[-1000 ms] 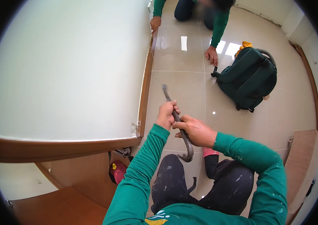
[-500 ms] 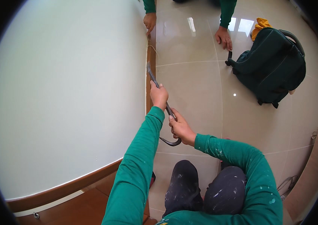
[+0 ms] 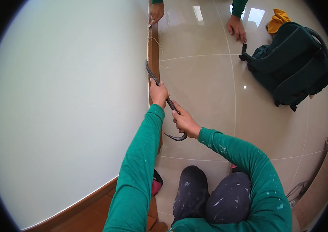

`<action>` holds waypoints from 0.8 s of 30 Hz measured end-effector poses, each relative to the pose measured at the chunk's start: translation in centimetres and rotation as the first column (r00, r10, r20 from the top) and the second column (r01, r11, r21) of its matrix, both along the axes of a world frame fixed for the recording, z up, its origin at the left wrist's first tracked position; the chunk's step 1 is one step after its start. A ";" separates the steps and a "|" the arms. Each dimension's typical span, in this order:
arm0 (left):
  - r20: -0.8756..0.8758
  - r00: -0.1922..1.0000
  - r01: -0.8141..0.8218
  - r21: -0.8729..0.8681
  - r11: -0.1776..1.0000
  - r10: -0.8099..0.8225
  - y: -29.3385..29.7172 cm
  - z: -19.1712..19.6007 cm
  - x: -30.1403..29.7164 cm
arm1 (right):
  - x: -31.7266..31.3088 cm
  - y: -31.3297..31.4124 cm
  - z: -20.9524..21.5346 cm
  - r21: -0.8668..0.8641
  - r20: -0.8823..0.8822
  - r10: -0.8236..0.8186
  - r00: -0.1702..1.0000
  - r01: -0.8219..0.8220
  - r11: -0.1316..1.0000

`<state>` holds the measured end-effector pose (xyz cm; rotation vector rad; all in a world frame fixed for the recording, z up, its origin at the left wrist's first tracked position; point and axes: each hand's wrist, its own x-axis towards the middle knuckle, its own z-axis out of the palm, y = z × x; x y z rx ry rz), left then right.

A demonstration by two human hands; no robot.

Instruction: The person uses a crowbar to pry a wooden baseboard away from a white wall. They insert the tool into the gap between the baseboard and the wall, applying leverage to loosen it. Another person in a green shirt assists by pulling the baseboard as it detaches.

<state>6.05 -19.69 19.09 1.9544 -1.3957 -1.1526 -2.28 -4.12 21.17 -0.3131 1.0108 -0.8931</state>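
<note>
Left hand was forward, arm extended along wall, fingers wrapped tight around pry bar mid-shaft. Right hand sat behind it, elbow bent, fingers clamped on same shaft near hooked end. Bar's long axis ran diagonal: flat tip up-left, set against brown baseboard at foot of white wall; curved claw down-right, over tiled floor by right wrist. Co-worker's hands further up: one at baseboard, one flat on floor. Dark green backpack well apart, right.
</note>
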 end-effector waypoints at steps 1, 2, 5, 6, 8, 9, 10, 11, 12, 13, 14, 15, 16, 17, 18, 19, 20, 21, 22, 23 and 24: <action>-0.005 1.000 -0.001 -0.008 1.000 0.001 0.1 -0.6 0.3 | -0.1 -0.1 -0.4 0.017 0.018 0.020 1.000 -0.020 1.000; -0.041 0.999 0.013 -0.021 1.000 -0.014 0.2 -1.2 0.5 | -0.2 -0.2 -0.9 0.008 0.015 0.010 1.000 -0.010 1.000; -0.043 0.996 0.078 -0.117 0.990 -0.084 -0.5 -2.6 0.9 | -0.4 -1.2 -1.8 0.014 0.086 0.006 0.996 -0.008 1.000; 0.028 0.994 0.114 -0.176 0.978 -0.110 -1.1 -2.9 0.7 | -0.5 -1.7 -1.9 0.024 0.131 0.003 0.991 -0.006 1.000; 0.157 0.980 0.162 -0.293 0.942 -0.120 -2.1 -3.3 0.1 | -0.9 -2.7 -2.0 0.038 0.195 -0.006 0.981 -0.001 0.999; 0.215 0.971 0.174 -0.351 0.920 -0.102 -2.4 -3.5 -0.4 | -1.1 -3.1 -1.9 0.043 0.215 -0.010 0.977 0.000 0.999; 0.279 0.958 0.178 -0.388 0.905 -0.069 -2.4 -3.5 -0.9 | -1.5 -3.4 -1.8 0.020 0.275 0.015 0.961 -0.021 1.000; 0.255 0.965 0.162 -0.391 0.906 -0.062 -2.3 -3.5 -1.4 | -1.9 -3.6 -1.7 0.049 0.237 -0.002 0.971 -0.010 0.999; 0.239 0.970 0.135 -0.376 0.916 -0.045 -2.0 -3.5 -2.0 | -2.5 -3.6 -1.6 0.049 0.239 0.009 0.971 -0.022 0.999; 0.222 0.975 0.110 -0.384 0.917 -0.023 -1.6 -3.4 -2.3 | -2.9 -3.5 -1.5 0.065 0.216 0.020 0.976 -0.035 0.997; 0.203 0.979 0.080 -0.394 0.916 0.002 -1.1 -3.3 -2.6 | -3.3 -3.2 -1.4 0.047 0.244 0.042 0.969 -0.055 0.997; 0.188 0.982 0.058 -0.418 0.907 0.024 -0.6 -3.3 -2.8 | -3.6 -2.9 -1.4 0.052 0.252 0.057 0.966 -0.072 0.996; 0.184 0.982 0.040 -0.433 0.901 0.044 0.0 -3.2 -2.8 | -3.8 -2.5 -1.4 0.104 0.227 0.057 0.972 -0.082 0.991; 0.183 0.982 0.034 -0.445 0.895 0.054 0.5 -3.2 -2.7 | -3.9 -2.1 -1.4 0.122 0.200 0.082 0.976 -0.108 0.987; 0.178 0.982 0.027 -0.461 0.887 0.063 0.9 -3.2 -2.7 | -3.9 -1.8 -1.4 0.070 0.230 0.084 0.970 -0.102 0.992; 0.175 0.981 -0.002 -0.400 0.917 0.079 1.1 -3.3 -2.6 | -3.9 -1.5 -1.5 0.068 0.224 0.085 0.971 -0.103 0.992; 0.157 0.986 0.025 -0.476 0.879 0.057 1.2 -3.4 -2.6 | -3.9 -1.3 -1.5 0.068 0.233 0.102 0.967 -0.121 0.990; 0.143 0.988 0.024 -0.481 0.876 0.052 1.1 -3.6 -2.6 | -3.9 -1.2 -1.6 0.077 0.207 0.077 0.975 -0.094 0.993; 0.122 0.991 0.017 -0.493 0.870 0.049 1.1 -3.7 -2.6 | -3.9 -1.2 -1.7 0.084 0.195 0.073 0.978 -0.091 0.992; 0.127 0.990 -0.004 -0.423 0.906 0.063 1.0 -3.9 -2.7 | -3.9 -1.4 -1.8 0.046 0.199 0.065 0.978 -0.076 0.996; 0.124 0.989 -0.028 -0.361 0.932 0.078 0.8 -4.1 -2.8 | -3.9 -1.5 -1.8 0.086 0.139 0.099 0.985 -0.111 0.990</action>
